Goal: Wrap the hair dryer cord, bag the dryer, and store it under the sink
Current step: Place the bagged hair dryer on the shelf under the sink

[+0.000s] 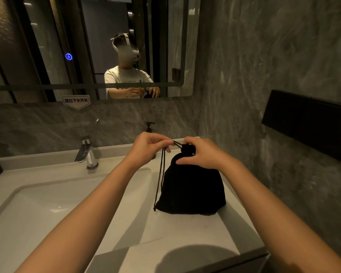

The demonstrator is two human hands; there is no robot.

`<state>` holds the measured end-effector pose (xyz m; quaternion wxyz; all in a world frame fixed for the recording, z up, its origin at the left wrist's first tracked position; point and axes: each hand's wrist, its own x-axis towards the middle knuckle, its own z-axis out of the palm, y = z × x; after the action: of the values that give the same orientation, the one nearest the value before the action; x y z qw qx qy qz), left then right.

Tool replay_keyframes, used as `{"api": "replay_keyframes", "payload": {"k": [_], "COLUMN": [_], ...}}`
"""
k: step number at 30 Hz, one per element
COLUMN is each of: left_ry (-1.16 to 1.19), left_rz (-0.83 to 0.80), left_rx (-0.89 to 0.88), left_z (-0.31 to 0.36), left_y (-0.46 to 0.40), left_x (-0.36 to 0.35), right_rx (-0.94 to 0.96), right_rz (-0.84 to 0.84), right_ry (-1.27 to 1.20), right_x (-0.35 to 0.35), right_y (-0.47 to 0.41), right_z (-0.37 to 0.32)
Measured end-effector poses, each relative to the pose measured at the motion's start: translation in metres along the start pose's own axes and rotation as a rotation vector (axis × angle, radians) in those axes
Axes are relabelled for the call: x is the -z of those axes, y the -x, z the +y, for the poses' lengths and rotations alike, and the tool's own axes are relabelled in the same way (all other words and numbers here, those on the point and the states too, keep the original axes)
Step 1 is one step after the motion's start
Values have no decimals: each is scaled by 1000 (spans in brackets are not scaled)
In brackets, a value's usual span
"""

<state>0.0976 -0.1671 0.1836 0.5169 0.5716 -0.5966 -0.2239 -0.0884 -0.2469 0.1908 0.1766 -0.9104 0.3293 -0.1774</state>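
Observation:
A black drawstring bag (193, 190) stands bulging on the white counter (185, 229) right of the basin. Its mouth is gathered at the top. My right hand (201, 152) grips the bag's bunched neck. My left hand (150, 144) pinches the black drawstring (160, 174) just left of the neck; the rest of the cord hangs down the bag's left side to the counter. The hair dryer is hidden; whatever fills the bag cannot be seen.
A white basin (47, 203) lies to the left with a chrome faucet (87, 154) behind it. A black soap pump (150, 126) stands at the back wall. A mirror (91, 46) hangs above. A black box (311, 123) is mounted on the right wall.

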Motion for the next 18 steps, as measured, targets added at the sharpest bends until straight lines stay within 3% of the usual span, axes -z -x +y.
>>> {"api": "replay_keyframes", "payload": {"k": [7,13,18], "left_ry": [51,36,71], "left_rz": [15,35,26], "left_rx": [-51,6,107], "left_z": [6,-1,-16], "left_y": [7,9,15], "left_x": [-11,-14,-14], "right_rx": [-94,-105,-304], "right_rz": [-121,40,239], "right_ry": [89,-36,-252], "right_x": [3,-1,8], "right_y": [2,5,12], "right_z": [-11,-8,6]}}
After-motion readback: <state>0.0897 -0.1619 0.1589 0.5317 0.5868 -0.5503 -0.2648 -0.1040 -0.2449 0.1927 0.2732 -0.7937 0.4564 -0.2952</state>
